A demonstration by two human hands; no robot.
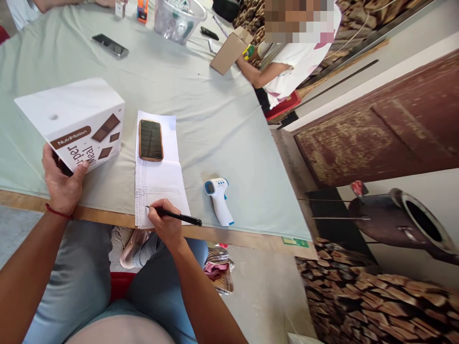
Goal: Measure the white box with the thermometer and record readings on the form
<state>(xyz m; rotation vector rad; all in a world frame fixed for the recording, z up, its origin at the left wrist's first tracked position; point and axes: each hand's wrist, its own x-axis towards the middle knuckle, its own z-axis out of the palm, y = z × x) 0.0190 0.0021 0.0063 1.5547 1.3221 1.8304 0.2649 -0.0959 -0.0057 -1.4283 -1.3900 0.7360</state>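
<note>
My left hand (64, 181) grips the near bottom edge of a white box (71, 102) printed with "NutriMotion" and brown bar pictures, tilted on the table. In my right hand (167, 220) is a black pen (179, 217), its tip at the handwritten left margin of a paper sheet (161, 184). The paper lies near the table's front edge, with a phone (151, 140) in an orange-brown case resting on its upper half. Just right of the paper lies a white and blue infrared thermometer (219, 200).
The cloth-covered table (258, 181) holds a dark phone (110, 46), a clear plastic basket (179, 21) and an orange object (142, 10) at the back. Across the right corner, another person holds a cardboard box (229, 52). Stacked firewood (387, 306) and a metal stove-like cylinder (390, 217) stand right.
</note>
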